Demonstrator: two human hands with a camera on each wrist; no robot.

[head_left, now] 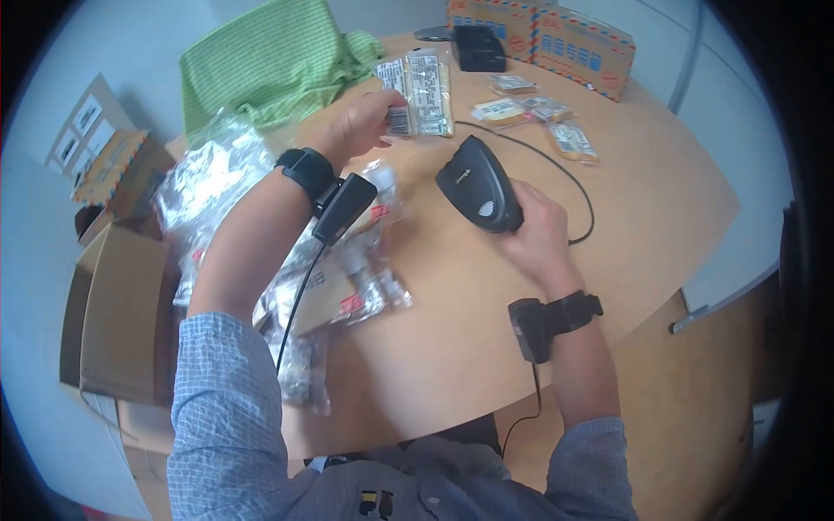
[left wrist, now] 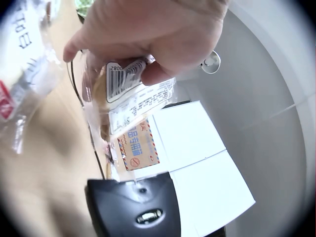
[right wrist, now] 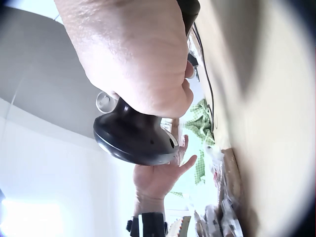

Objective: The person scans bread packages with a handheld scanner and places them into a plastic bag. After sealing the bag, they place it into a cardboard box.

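Note:
My left hand (head_left: 365, 123) pinches a clear packet (head_left: 430, 91) with a printed label over the far part of the table. The left wrist view shows the fingers of that hand (left wrist: 153, 34) on the packet (left wrist: 140, 98), beside its barcode. A black handheld scanner (head_left: 478, 187) is gripped in my right hand (head_left: 540, 230), its head pointing toward the packet. In the right wrist view the right hand (right wrist: 133, 54) wraps round the handle of the scanner (right wrist: 136, 136), with the left hand (right wrist: 157, 178) beyond it.
Clear bags (head_left: 330, 286) lie in a heap at left, beside an open cardboard box (head_left: 126, 313). A green checked cloth (head_left: 261, 65) is at the back left. Several small packets (head_left: 571, 141), a black device (head_left: 478, 49) and printed cartons (head_left: 578, 52) stand or lie at the back right. A cable (head_left: 584, 187) crosses the table.

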